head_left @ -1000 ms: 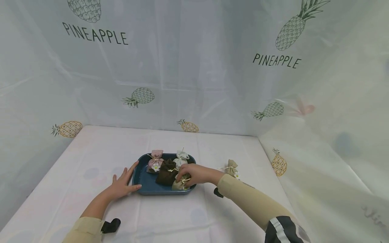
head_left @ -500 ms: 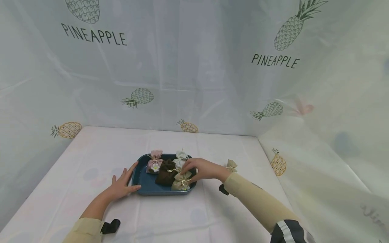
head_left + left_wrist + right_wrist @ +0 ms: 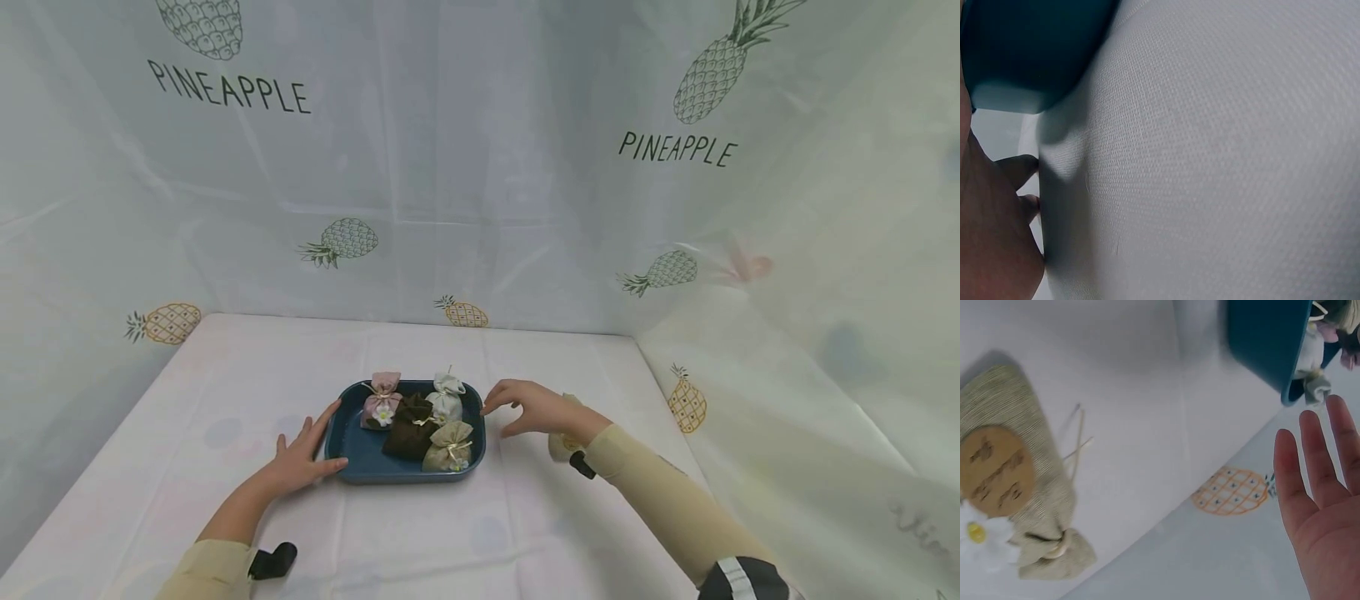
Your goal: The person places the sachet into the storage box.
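Observation:
A blue tray (image 3: 363,457) holds several small drawstring pouches: a pink one (image 3: 381,407), a dark brown one (image 3: 407,437), a white one (image 3: 447,406) and a beige one (image 3: 448,450) in the near right corner. My left hand (image 3: 300,460) rests against the tray's left side with fingers spread. To the right of the tray is my right hand (image 3: 542,410), fingers loosely bent and nothing in them. Another beige pouch (image 3: 1050,481), with a round brown label and a white flower, lies on the table; my right wrist partly hides it in the head view.
The table (image 3: 420,550) has a pale cloth with faint dots. Curtains printed with pineapples (image 3: 467,314) rise behind it and at both sides. A black wrist-camera piece (image 3: 273,560) sits by the left sleeve.
My right hand has let go of the beige pouch in the tray's near right corner and moved right, out of the tray. The left hand has stayed in place.

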Demonstrator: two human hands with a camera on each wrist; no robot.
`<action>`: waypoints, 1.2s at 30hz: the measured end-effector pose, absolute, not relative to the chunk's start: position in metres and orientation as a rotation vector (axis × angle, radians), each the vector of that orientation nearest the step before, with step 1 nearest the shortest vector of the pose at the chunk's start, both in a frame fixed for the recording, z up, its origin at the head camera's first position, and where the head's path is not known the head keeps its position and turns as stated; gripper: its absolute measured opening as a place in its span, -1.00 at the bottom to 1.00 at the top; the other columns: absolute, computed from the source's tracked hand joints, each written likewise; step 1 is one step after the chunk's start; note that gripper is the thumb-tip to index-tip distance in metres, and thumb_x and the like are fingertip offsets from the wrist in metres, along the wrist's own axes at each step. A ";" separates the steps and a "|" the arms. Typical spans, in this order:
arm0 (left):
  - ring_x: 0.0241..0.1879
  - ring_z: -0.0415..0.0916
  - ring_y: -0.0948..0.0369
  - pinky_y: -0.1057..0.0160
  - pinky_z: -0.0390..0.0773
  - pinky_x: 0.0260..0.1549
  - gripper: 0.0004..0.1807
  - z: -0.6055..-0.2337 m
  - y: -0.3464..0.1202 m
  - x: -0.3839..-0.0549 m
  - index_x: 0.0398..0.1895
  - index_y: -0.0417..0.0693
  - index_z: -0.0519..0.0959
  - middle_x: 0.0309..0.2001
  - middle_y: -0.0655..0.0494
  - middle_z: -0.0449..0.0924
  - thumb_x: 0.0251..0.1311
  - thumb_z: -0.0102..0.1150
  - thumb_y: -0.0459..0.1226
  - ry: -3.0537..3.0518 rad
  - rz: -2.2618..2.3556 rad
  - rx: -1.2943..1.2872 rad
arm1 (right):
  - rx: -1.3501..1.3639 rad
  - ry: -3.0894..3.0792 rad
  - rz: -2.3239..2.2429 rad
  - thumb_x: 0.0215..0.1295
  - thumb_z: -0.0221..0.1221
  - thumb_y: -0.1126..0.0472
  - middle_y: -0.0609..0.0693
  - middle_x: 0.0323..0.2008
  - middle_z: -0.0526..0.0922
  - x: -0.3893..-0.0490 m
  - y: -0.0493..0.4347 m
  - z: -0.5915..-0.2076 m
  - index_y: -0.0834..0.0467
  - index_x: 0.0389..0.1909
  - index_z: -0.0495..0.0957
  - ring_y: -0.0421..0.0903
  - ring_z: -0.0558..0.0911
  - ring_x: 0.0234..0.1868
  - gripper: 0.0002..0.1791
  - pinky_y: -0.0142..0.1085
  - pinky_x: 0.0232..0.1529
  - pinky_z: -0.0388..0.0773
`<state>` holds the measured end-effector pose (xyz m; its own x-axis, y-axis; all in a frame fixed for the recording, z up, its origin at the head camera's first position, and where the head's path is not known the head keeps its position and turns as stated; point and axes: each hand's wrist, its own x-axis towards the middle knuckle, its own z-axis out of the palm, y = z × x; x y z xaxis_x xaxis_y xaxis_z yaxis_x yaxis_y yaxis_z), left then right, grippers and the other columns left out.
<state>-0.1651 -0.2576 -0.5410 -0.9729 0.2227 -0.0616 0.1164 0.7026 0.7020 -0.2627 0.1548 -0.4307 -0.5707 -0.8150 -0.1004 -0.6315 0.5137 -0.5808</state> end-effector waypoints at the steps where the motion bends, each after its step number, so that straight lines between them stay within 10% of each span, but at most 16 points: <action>1: 0.39 -0.35 -0.47 -0.54 -0.52 0.11 0.10 -0.541 -0.257 -0.165 0.58 0.15 -0.23 0.48 -0.42 -0.22 0.16 0.30 0.05 2.766 1.122 0.274 | -1.183 2.407 -0.702 0.12 0.41 0.28 -0.05 0.09 0.54 -0.263 0.158 -0.431 0.09 0.06 0.65 -0.05 0.49 0.15 -0.58 0.03 0.10 0.49; 36: 0.38 -0.31 -0.48 -0.56 -0.48 0.10 0.09 -0.537 -0.256 -0.163 0.57 0.11 -0.21 0.47 -0.44 -0.19 0.15 0.30 0.03 2.786 1.111 0.294 | -0.898 2.516 -0.884 0.16 0.35 0.33 0.03 0.08 0.55 -0.256 0.251 -0.442 0.10 0.04 0.63 0.15 0.48 0.15 -0.61 0.19 0.13 0.40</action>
<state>-0.1634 -0.2558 -0.5373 -0.9728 0.2267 -0.0469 0.1322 0.7104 0.6912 -0.2560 0.2511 -0.4416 -0.7485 -0.6567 -0.0922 -0.4546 0.6094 -0.6496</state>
